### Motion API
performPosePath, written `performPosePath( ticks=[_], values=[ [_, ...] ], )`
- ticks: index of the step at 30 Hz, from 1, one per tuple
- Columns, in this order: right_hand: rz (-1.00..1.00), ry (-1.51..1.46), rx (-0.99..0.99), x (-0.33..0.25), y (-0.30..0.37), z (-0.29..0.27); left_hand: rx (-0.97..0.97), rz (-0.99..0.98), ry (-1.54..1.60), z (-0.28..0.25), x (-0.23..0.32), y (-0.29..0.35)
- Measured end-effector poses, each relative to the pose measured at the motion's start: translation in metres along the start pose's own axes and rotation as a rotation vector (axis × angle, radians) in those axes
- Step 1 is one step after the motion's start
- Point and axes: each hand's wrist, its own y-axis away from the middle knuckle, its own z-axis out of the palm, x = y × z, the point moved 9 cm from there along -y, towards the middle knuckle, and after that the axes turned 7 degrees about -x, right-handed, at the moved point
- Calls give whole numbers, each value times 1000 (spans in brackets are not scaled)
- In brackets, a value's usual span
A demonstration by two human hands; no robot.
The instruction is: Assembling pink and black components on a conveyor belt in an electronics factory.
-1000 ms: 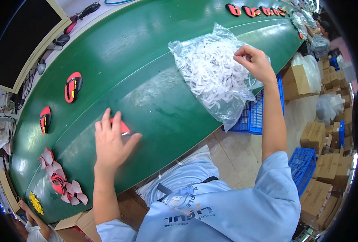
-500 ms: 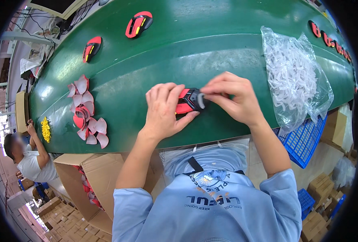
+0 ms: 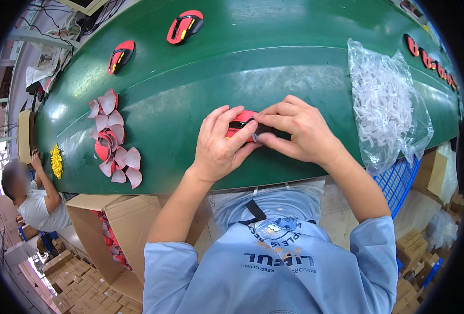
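Between my two hands, above the green table, is a red and black computer mouse, partly covered by fingers. My left hand grips it from the left, the thumb pressed along its near side. The fingers and thumb of my right hand close on the mouse's right end. A small pale piece shows under the fingertips there, mostly hidden. To the right lies a clear plastic bag full of white curved plastic pieces. Red and whitish curved shell pieces are heaped on the left.
Two red-black mice with yellow buttons sit at the far left. More mice line the far right edge. A yellow pile of small parts lies near a person. An open cardboard box and blue crate stand below the table edge.
My right hand has come in closer over the mouse's end, where the pale curved piece showed before. The mouse has turned in my left hand, and my left fingers reach farther over it.
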Motion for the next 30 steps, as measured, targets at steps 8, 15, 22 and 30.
performPosePath(
  ticks=[8,15,22,30],
  values=[
    [105,-19,110,12,9,5,-1,-27,28,3,-2,1],
    [143,-17,19,27,14,12,-34,-18,18,4,1,-4],
    [24,34,-36,16,-2,11,-22,1,-62,-10,6,-8],
    [319,-365,160,54,30,1,38,-447,-393,-90,-33,47]
  ],
)
